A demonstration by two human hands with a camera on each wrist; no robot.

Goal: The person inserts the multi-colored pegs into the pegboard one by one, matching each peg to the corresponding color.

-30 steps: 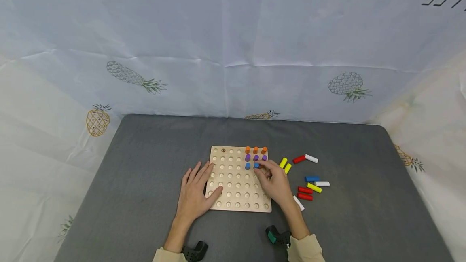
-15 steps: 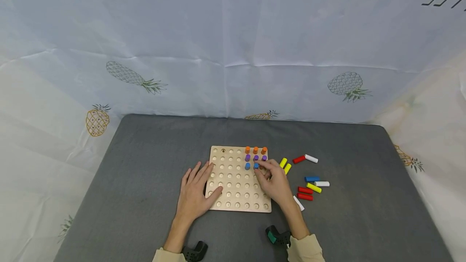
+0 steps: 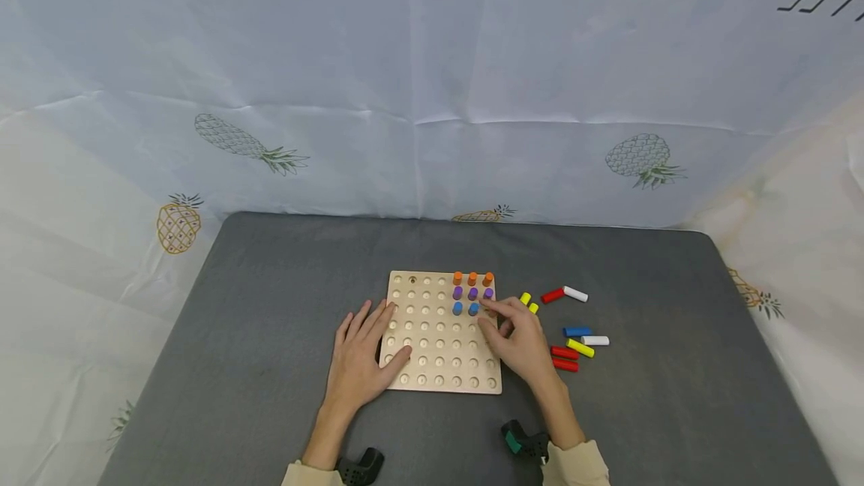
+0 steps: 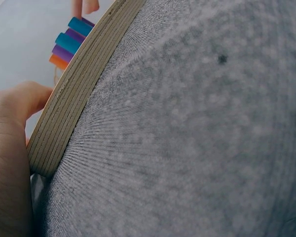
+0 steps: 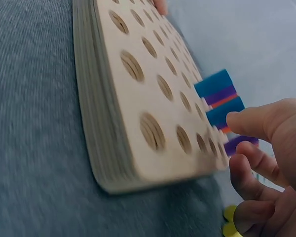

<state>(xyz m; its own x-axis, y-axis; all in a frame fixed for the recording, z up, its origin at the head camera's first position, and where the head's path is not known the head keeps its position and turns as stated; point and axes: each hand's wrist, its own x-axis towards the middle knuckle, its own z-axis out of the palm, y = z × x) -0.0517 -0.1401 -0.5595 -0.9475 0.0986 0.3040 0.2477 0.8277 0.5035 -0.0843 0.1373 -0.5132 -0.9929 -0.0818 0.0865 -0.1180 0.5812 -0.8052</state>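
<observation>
A pale wooden pegboard lies on the grey table. My left hand rests on its left side with fingers spread, the thumb over the near-left part. At the board's back right stand three orange pegs, a row of purple pegs before them, then two blue pegs. Beside the right-hand blue peg, my right hand has its thumb and index finger parted and holds nothing. Its thumb overlaps that peg in the right wrist view. The remaining fingers are bent.
Loose pegs lie right of the board: a red peg by a white peg, a blue peg, a yellow peg, two red pegs, and yellow pegs partly behind the right hand. A pineapple-print cloth hangs behind.
My right hand has let go of the right-hand blue peg and shifted slightly right. It now covers the white peg near its wrist. My left hand stays put.
</observation>
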